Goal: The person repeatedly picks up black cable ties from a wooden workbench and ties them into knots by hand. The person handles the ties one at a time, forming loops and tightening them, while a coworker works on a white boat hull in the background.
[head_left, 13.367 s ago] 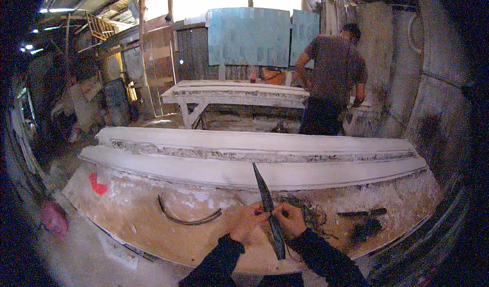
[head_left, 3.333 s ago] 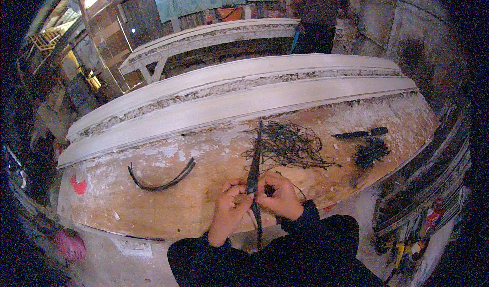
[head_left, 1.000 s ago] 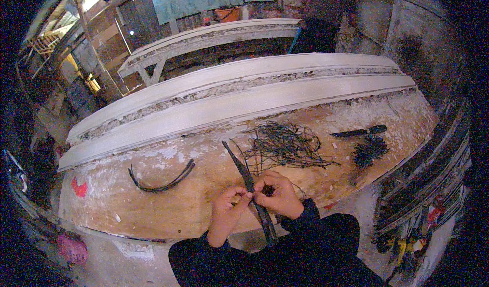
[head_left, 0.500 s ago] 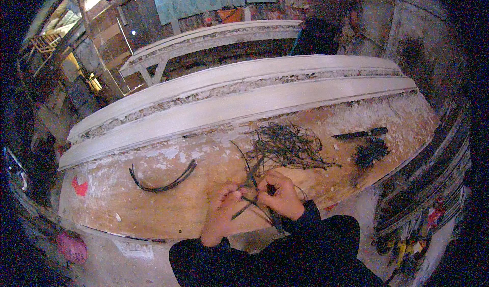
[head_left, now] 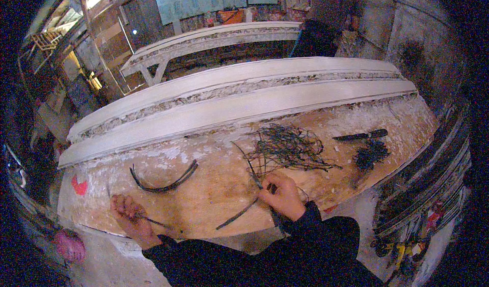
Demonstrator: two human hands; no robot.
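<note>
At the left of the wooden tabletop (head_left: 204, 190), my left hand (head_left: 133, 221) is closed round a thin dark strip (head_left: 154, 221), whose end sticks out toward the right. Near the middle, my right hand (head_left: 281, 198) pinches another dark strip (head_left: 237, 214) that slants down to the left; a second length runs up past the fingers toward the pile. Just beyond that hand is a loose tangle of thin black strands (head_left: 290, 147). A curved bundle of black strips (head_left: 163, 188) lies between the hands, farther back. The strips' material is unclear.
A dark-handled knife (head_left: 360, 135) lies at the right, beside a small black clump (head_left: 371, 153). Red scrap (head_left: 79, 185) sits at the far left. Long pale boards (head_left: 244, 101) run behind the work area. A person (head_left: 326, 20) is at the back; a pink object (head_left: 70, 246) is below left.
My left hand has moved away from my right hand to the left, drawing a thin dark strip with it. My right hand has stayed nearly in place, still pinching.
</note>
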